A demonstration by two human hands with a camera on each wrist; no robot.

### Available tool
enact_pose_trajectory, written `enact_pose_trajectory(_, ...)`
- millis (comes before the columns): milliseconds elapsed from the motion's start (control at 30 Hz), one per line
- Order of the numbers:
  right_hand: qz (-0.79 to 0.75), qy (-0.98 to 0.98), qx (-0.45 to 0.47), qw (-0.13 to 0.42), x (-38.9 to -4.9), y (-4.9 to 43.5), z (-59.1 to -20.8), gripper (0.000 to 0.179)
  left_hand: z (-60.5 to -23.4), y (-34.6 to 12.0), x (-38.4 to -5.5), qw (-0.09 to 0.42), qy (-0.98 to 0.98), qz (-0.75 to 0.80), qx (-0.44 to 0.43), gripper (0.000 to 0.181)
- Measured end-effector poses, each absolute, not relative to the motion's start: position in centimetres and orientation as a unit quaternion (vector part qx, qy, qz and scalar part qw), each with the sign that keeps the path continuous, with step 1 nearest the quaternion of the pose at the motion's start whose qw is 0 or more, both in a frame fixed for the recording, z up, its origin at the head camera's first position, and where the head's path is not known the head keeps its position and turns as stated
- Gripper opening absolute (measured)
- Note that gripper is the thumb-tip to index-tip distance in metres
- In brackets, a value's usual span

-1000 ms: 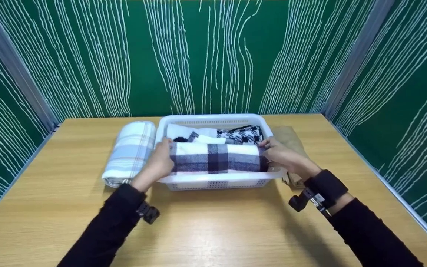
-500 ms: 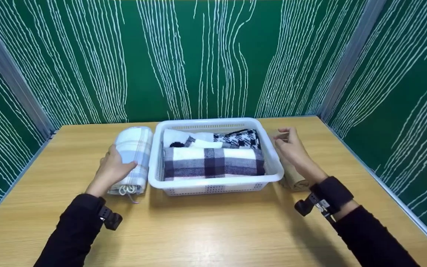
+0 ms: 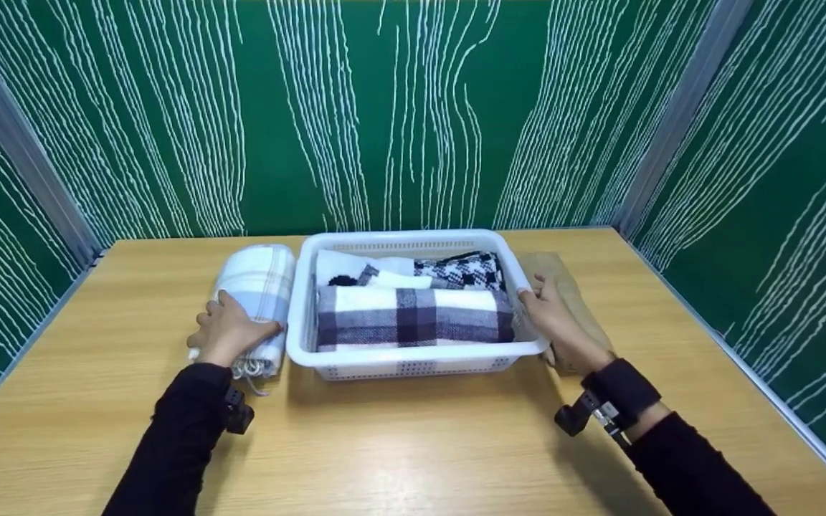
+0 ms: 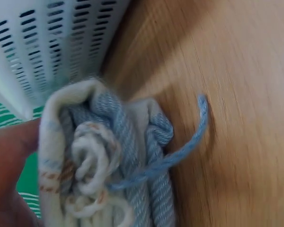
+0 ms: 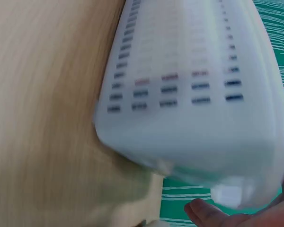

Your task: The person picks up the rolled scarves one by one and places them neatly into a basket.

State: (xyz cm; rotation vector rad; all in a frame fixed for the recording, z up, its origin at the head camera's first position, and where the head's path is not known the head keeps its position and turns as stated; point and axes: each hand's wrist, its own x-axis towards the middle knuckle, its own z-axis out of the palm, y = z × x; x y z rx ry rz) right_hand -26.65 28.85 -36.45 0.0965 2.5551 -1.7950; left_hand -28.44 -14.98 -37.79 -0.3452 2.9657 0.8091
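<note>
My left hand (image 3: 230,331) spans a rolled white and light-blue plaid scarf (image 3: 259,279), its thumb along the right side and its fingers along the left. In the left wrist view, the end of the scarf (image 4: 104,156) shows folded layers, cream fringe and a loose blue strand lying over the wood. My right hand (image 3: 556,319) is at the right rim of a white plastic basket (image 3: 420,355), fingers loosely extended. Inside the basket lie a dark and white checked roll (image 3: 416,315), a black-and-white houndstooth cloth (image 3: 463,271) and white cloth (image 3: 363,266).
A tan rolled cloth (image 3: 574,287) lies right of the basket, partly behind my right hand. Green panels with white wavy lines (image 3: 413,115) enclose the wooden table (image 3: 399,444) at the back and sides. The scarf sits close to the basket's left side.
Both hands have let go of the checked roll, now lower in the basket. The left has moved onto the plaid scarf; the right swung out over the tan cloth, then back to the rim.
</note>
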Motion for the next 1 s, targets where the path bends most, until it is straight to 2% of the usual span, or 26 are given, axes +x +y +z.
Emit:
enact_pose_trajectory(167,-0.598,0.801,0.021,0.013,-26.4,28.8,-37.3,0.053,-38.7,-14.2,-29.4,0.031,0.965,0.227,-0.129,0.121)
enact_pose_trajectory(533,-0.567,0.822,-0.002,-0.058,-26.6,28.4,-38.2,0.047,-39.7,-14.5,-29.7,0.033,0.969,0.203,-0.135,0.124)
enact_pose_trajectory(1000,-0.557,0.829,-0.003,-0.061,-26.7,28.3,-38.4,0.048,-39.9,-14.8,-27.6,0.032,0.972,0.204,-0.111,0.125)
